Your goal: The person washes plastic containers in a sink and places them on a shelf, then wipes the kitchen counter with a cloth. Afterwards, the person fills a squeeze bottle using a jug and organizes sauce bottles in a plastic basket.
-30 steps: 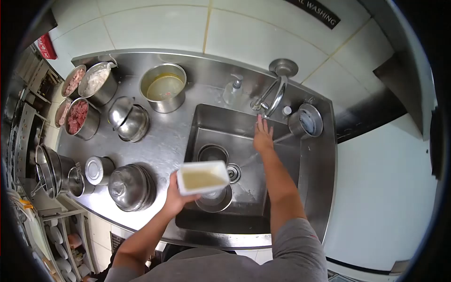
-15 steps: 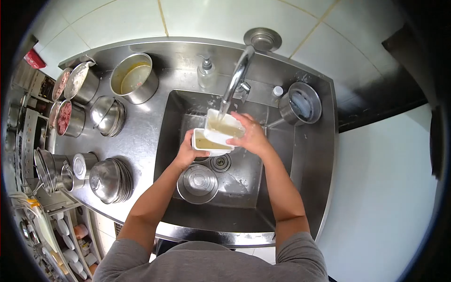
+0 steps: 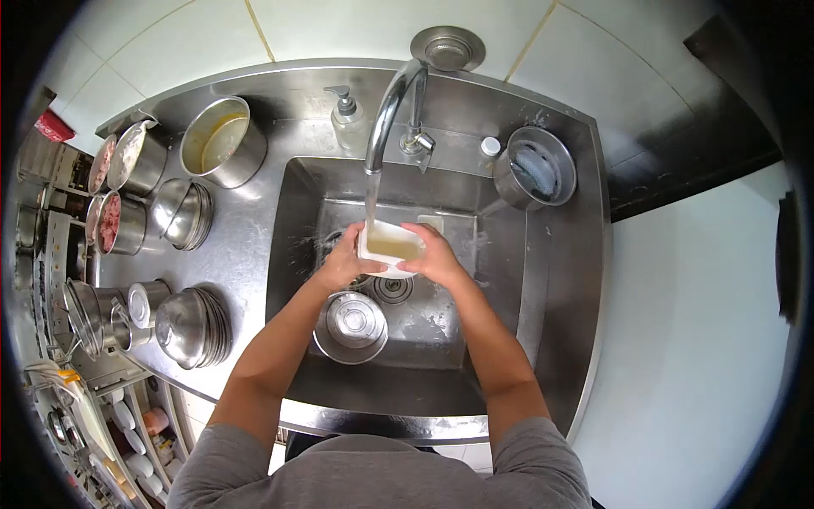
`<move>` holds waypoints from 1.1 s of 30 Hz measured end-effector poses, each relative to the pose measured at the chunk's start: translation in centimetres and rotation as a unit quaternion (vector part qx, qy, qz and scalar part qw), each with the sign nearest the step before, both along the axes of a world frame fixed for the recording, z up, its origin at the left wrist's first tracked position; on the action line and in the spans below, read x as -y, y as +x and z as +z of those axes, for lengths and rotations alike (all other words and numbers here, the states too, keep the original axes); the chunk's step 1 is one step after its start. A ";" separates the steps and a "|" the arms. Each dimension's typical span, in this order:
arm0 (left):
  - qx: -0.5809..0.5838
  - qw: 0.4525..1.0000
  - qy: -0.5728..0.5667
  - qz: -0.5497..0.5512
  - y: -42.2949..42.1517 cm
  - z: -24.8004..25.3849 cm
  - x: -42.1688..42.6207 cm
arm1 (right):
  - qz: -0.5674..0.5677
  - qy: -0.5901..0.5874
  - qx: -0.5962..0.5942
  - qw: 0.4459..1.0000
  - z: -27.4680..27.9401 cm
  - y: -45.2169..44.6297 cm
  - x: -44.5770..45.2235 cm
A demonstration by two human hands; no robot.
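Note:
My left hand [image 3: 343, 261] and my right hand [image 3: 435, 256] grip a white rectangular tub [image 3: 388, 230] from its two sides, above the sink. Cloudy yellowish liquid lies in the tub, which tilts a little. Water runs from the curved faucet [image 3: 397, 97] into the tub's back left part. Whether a second tub sits beneath it is hidden. Below my hands, a round metal pan [image 3: 325, 341] with a smaller round metal piece [image 3: 356, 318] in it stands on the sink floor [image 3: 428, 335], by the drain [image 3: 393, 289].
Left of the sink stand a large pot [image 3: 251, 153], stacked metal bowls [image 3: 182, 327] and pots of raw meat [image 3: 127, 225]. A pump bottle [image 3: 348, 127] and a white-capped bottle [image 3: 489, 153] flank the faucet. A handled pan [image 3: 555, 161] rests at the back right.
The two separate white tubs have come together, with only one plainly visible now. My right hand has moved down and slightly left. The view has shifted slightly.

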State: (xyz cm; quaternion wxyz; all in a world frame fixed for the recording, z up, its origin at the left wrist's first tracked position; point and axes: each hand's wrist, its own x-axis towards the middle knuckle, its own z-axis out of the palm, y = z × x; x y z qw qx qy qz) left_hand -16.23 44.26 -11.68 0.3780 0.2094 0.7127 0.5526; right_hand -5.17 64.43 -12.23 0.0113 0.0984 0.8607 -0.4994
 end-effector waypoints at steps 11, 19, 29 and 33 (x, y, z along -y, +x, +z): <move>-0.085 0.994 -0.046 -0.047 -1.3 -3.8 1.7 | -0.097 0.090 0.149 0.980 -3.9 9.4 -4.0; -0.281 0.922 -0.263 -0.042 -0.4 -0.7 -1.6 | -0.276 0.366 -0.106 0.882 12.5 0.4 -17.3; -0.233 0.932 -0.237 -0.145 1.1 1.5 -0.1 | -0.170 0.309 0.108 0.929 9.6 -3.4 -26.1; 0.310 0.950 0.043 -0.010 1.4 1.2 1.3 | -0.404 0.245 -0.127 0.872 14.3 -0.5 -16.8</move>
